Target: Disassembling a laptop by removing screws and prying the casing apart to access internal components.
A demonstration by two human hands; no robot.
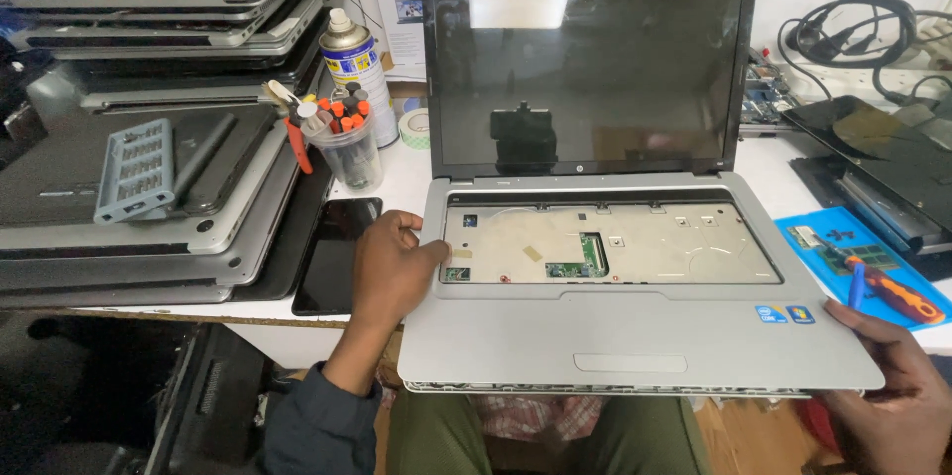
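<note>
Grey closed laptops (149,59) are stacked at nine to eleven o'clock, with a pale bit holder (135,170) lying on the lower pile and a clear cup of small screwdrivers (342,143) beside a spray can (349,54). A dark phone (337,255) lies just left of the left hand (392,272), whose fingers curl over the left edge of the open silver laptop (645,336). Its keyboard is already out, leaving the bare metal tray (610,242) and a small green board exposed; the palmrest and screen are still attached. The base overhangs the table's near edge at six o'clock. At four o'clock the right hand (892,396) supports the front right corner, fingers underneath, grip partly hidden. A blue mat (838,237) carrying an orange-handled screwdriver (892,295) crowds three o'clock; cables (853,24) fill one o'clock.
</note>
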